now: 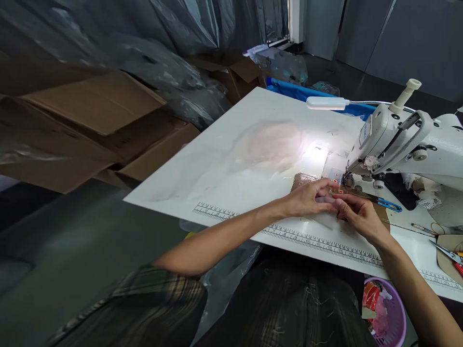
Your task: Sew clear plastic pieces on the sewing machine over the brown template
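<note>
1. My left hand (307, 198) and right hand (361, 219) meet just in front of the sewing machine (398, 137), fingertips nearly touching, probably because the piece between them is so small.
2. That piece, a pale strip (324, 199), lies between my two sets of fingers. My left thumb and fingers close around it; my right thumb and forefinger pinch its end, seemingly to steady it from both sides. The other right fingers curl in, partly hidden.
3. Just beyond my right fingers lie the blue thread snips (388, 204), handle pointing away to the right, likely kept there for easy reach.
4. Beyond my left fingertips is a shiny brown patch (302, 180) on the white table (217, 168); why it is there I cannot tell.
5. Farther past my fingers hangs the lamp (325, 102), presumably set to light the needle area.
6. Nearer me than my fingers runs the printed ruler (307, 239), edge-placed, I suppose, for measuring.
</note>
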### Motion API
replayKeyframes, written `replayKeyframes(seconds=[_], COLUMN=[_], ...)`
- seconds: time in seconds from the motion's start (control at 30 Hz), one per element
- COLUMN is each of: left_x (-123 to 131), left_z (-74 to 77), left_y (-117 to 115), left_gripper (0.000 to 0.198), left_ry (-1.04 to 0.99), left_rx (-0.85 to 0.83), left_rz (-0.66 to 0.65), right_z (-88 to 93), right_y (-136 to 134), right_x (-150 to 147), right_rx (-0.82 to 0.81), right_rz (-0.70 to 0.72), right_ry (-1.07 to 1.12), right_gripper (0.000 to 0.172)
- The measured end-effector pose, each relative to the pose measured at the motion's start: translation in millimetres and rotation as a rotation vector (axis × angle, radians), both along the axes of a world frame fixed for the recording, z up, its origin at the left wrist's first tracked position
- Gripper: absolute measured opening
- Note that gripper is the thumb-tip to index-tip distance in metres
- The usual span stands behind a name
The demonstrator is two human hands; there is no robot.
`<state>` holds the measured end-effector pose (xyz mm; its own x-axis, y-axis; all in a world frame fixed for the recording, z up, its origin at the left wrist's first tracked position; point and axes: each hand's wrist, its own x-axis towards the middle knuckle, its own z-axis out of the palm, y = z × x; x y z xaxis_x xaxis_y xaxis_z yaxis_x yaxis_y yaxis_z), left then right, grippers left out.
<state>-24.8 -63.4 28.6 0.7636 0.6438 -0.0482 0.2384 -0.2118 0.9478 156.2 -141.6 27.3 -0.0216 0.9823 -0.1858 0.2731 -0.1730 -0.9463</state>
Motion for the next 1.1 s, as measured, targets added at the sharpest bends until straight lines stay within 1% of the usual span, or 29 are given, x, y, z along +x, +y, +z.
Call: replayKeyframes(seconds=[0.07,0.13,0.23,0.33,0.4,0.5,0.6,0.67,0.77,0.87,0.97,1.1], left_x=[0,0,1,1,1,1,0,0,0,0,-1,-2], left_z=[-0.8,-2.1,-4.8,-7.3,-8.0,-6.8,-3.3,-0.8,1.8,1.6,-2.8,-12.1], left_y=[0,1,1,2,2,3,2,1,-1,-3,-2,0], left_gripper=[0.058,0.057,0.054,0.054,0.050,0.038,0.030,0.029,0.022,0.014,0.012,0.018], left_ry=[0.018,0.030,0.035,0.020,0.031,0.041,0.040,0.048,0.033,-0.009,-0.081,-0.144], left_rx=[0.030,0.073,0.122,0.138,0.164,0.179,0.159,0.168,0.176,0.200,0.338,0.560], left_rz=[0.003,0.012,0.025,0.020,0.024,0.024,0.002,-0.004,-0.003,-0.017,-0.055,-0.117], right_z=[-2.2,-1.5,4.4,10.2,11.7,11.3,10.6,10.0,7.7,4.6,2.5,2.4], right_y=[2,3,2,0,-1,-1,0,0,-2,-5,-7,-10], right_x=[-4,-6,-8,-8,-9,-9,-6,-3,0,1,2,2], right_rx=[0.011,-0.010,-0.066,-0.104,-0.130,-0.156,-0.136,-0.123,-0.115,-0.098,-0.063,0.028], right_rz=[-0.051,-0.098,-0.133,-0.151,-0.158,-0.198,-0.273,-0.295,-0.282,-0.238,-0.151,-0.023], right_ry=[0.027,0.091,0.208,0.249,0.269,0.309,0.363,0.365,0.308,0.244,0.163,0.058], right_gripper=[0.054,0.052,0.054,0.057,0.058,0.060,0.060,0.058,0.055,0.054,0.051,0.043])
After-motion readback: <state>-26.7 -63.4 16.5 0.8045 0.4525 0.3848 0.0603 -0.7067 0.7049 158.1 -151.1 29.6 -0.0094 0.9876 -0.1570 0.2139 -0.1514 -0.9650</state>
